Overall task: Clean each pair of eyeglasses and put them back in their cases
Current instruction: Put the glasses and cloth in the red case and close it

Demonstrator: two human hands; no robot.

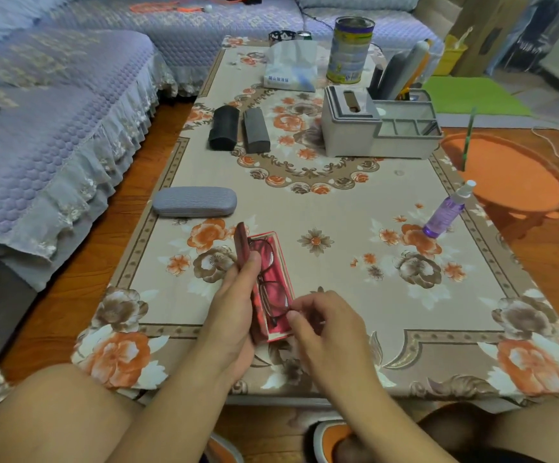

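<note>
Low table (338, 208) under floral cloth, purple-covered sofa (54, 128) beyond on wood floor; near edge, left hand (234, 315) curled round open red case (271, 285), glasses (273, 285) inside, right hand (324, 325) pinching their near end; farther off, grey case (194, 201), spray bottle (446, 212), two dark cases (238, 132).

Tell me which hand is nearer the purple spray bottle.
Right. The right hand pinches the glasses in the red case, left of the spray bottle. The left hand holds the case, farther left.
</note>
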